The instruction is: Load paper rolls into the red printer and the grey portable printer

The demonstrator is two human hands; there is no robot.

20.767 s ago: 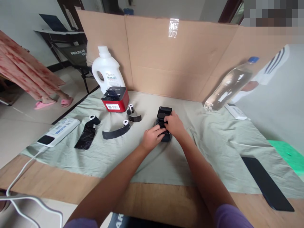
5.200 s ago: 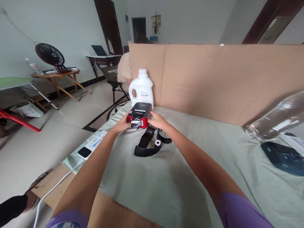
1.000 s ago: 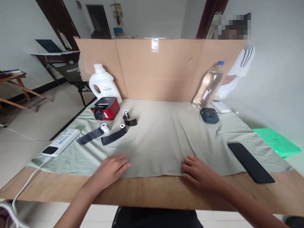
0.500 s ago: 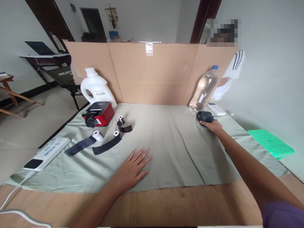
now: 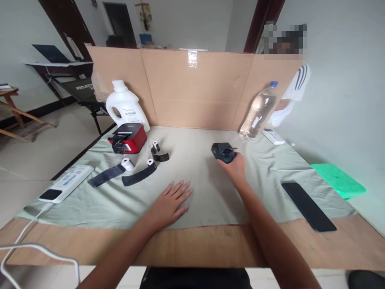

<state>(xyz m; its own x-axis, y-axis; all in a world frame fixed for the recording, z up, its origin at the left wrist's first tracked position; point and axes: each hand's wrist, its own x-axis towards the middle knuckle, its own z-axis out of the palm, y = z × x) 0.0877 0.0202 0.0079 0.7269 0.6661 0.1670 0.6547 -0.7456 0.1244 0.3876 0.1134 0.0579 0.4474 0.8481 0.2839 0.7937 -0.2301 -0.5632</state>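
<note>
The black device (image 5: 221, 153) is located right of the frame's centre, in the right hand (image 5: 236, 167). Grip: thumb along the near edge, hand closed about the right end; the far fingers are hidden. Whether the device clears the cloth (image 5: 195, 168) cannot be told. The left hand (image 5: 172, 204) lies flat on the cloth at lower centre, fingers spread, holding nothing.

Surroundings: three paper rolls (image 5: 127, 164) with dark strips lie left of centre. The rearmost lies between the black device and the red-and-black box (image 5: 137, 139). A white jug (image 5: 128, 107) stands just behind this box. A clear bottle (image 5: 259, 114) stands at centre right, in front of the cardboard panel (image 5: 192, 94), which closes off the rear. A flat black slab (image 5: 309, 206) lies at lower right. A white power bank (image 5: 67, 182) with a white cable (image 5: 42, 249) lies at left.

Materials and shapes: the cloth is grey-green, with long creases, over a smooth, wood-grained tabletop (image 5: 210, 247). The panel is brown, with vertical folds. The bottle is transparent, blue-capped and filled with clear liquid. The jug has a looped handle. The strips are dark; the two nearer the left hand look matt.
</note>
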